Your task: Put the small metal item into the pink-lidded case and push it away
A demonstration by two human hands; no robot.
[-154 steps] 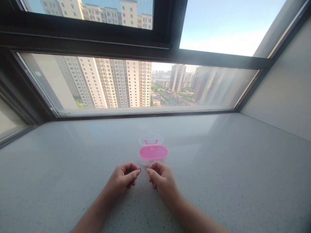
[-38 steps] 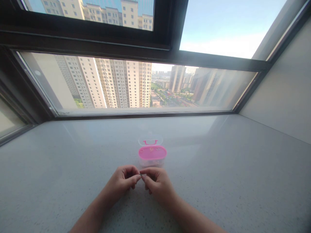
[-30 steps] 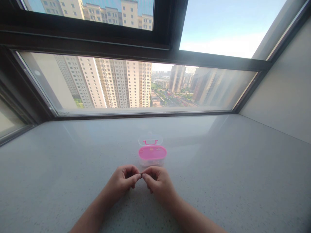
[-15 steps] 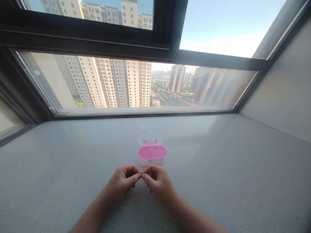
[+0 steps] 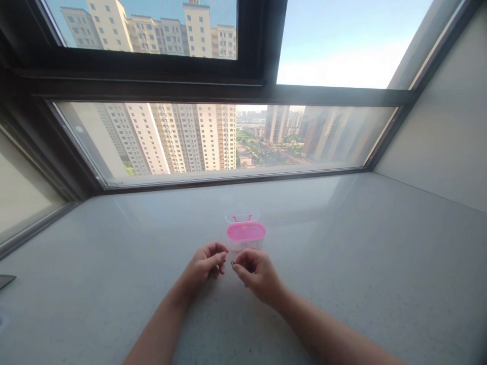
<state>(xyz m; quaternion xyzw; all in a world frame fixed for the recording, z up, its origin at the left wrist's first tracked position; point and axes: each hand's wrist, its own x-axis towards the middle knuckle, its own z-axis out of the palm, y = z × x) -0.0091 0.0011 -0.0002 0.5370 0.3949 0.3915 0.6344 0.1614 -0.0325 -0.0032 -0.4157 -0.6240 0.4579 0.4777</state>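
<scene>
My right hand [image 5: 258,274] pinches a small dark ring-shaped piece [image 5: 233,263] between thumb and forefinger; its exact kind is too small to make out. Just to the left, my left hand [image 5: 207,263] is apart from it, fingers loosely curled and nothing visible in them. Right beyond both hands stands a clear plastic box with a pink tray [image 5: 245,232] in its top. A few tiny ring-like pieces lie on the tray. Behind it the clear lid [image 5: 228,215] with a pink handle [image 5: 242,219] lies folded back.
The box rests on a pale speckled windowsill [image 5: 361,253]. A dark pointed object [image 5: 6,280] shows at the left edge. Dark window frames [image 5: 171,88] rise behind the sill, and a white wall [image 5: 445,126] bounds it on the right.
My hands, which met at the small piece, have drawn apart. The piece is now in my right hand alone. The view has shifted, showing the dark pointed object at left.
</scene>
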